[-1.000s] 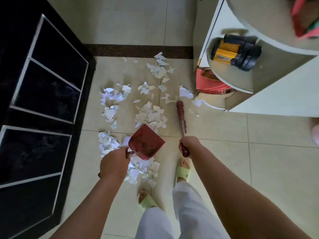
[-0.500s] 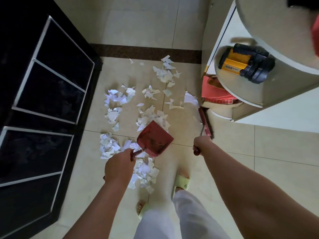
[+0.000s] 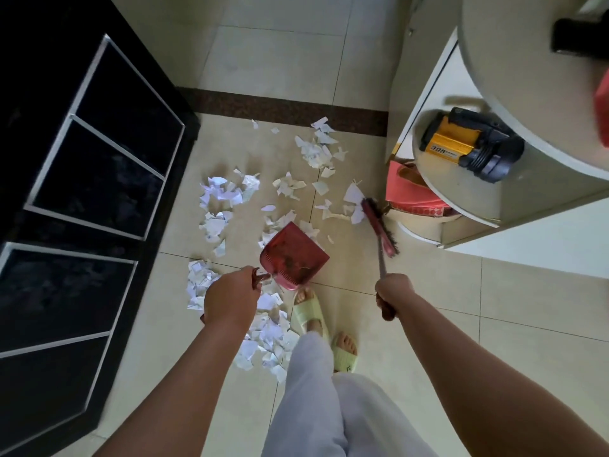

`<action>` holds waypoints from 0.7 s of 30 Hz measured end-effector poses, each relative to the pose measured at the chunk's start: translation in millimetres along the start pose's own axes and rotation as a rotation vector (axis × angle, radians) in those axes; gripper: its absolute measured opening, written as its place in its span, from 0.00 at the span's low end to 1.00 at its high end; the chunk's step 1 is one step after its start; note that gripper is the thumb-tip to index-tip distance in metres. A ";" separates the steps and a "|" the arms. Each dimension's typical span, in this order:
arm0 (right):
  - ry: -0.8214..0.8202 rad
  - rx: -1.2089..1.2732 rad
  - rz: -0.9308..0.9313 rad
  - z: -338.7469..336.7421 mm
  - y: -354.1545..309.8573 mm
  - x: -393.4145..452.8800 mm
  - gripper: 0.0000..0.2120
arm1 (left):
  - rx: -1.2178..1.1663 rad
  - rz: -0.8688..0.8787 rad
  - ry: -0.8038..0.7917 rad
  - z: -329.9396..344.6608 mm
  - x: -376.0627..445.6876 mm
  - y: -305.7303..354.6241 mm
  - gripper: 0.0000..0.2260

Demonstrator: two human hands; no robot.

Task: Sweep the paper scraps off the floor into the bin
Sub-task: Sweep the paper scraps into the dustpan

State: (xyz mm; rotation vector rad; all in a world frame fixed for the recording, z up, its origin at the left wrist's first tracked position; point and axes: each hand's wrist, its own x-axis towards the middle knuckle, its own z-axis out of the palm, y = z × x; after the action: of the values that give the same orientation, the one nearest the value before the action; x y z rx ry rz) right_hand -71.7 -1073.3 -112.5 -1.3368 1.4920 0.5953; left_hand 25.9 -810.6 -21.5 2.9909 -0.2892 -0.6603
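A black cabinet (image 3: 82, 192) with glass panels fills the left of the frame. A white shelf unit (image 3: 527, 232) takes the upper right, with a yellow-and-black lamp (image 3: 471, 143) on a rounded shelf and a red item (image 3: 415, 192) on the shelf below. The tiled floor (image 3: 494, 324) spans the middle, crossed by a dark strip at the top. White scraps (image 3: 217, 199) lie scattered over the centre, from just below that strip down to the person's 2 feet in green slippers (image 3: 308, 311) at lower centre. A red dustpan (image 3: 295, 255) sits at centre among the scraps; the left hand (image 3: 230, 301) is curled round its handle, a closed grip. The right hand (image 3: 392, 291) is wrapped round the brush (image 3: 379, 225) handle, a closed grip too; its bristle head touches scraps near the shelf unit's base.
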 end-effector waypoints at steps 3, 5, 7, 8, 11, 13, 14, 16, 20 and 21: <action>-0.031 0.081 0.024 14.6 -28.5 11.5 0.08 | 0.012 0.010 0.005 -7.5 14.7 -4.7 0.06; -0.067 0.077 0.002 25.9 -41.1 15.8 0.08 | 0.035 0.015 0.018 -11.6 27.3 -8.9 0.06; -0.127 0.070 -0.011 36.2 -54.4 14.9 0.06 | 0.041 0.021 0.024 -15.8 47.1 -16.2 0.06; -0.159 0.079 -0.007 38.4 -60.7 10.7 0.06 | 0.045 0.023 0.027 -18.8 56.8 -18.5 0.07; -0.167 0.076 -0.003 43.0 -78.9 -3.7 0.11 | 0.031 0.013 0.029 -31.4 85.2 -26.0 0.07; -0.122 0.069 -0.035 48.6 -91.3 -9.3 0.10 | 0.032 0.007 0.024 -38.6 95.6 -28.6 0.07; -0.098 0.076 -0.047 54.6 -100.1 -8.5 0.10 | 0.030 0.008 0.019 -42.5 101.2 -30.6 0.06; -0.036 0.131 -0.039 69.5 -124.5 1.5 0.09 | 0.036 0.022 0.009 -47.9 113.2 -36.8 0.07; -0.037 0.183 -0.019 80.5 -182.1 29.7 0.07 | 0.040 0.032 -0.032 -54.7 139.2 -47.4 0.07; -0.066 0.183 -0.031 81.5 -195.1 35.8 0.08 | 0.036 0.036 -0.040 -55.8 144.4 -49.2 0.07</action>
State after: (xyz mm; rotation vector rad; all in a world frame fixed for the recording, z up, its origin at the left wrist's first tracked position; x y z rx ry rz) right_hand 142.3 -1070.8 -126.0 -1.1863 1.4335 0.4670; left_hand 186.3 -789.5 -35.4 3.0012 -0.3601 -0.7191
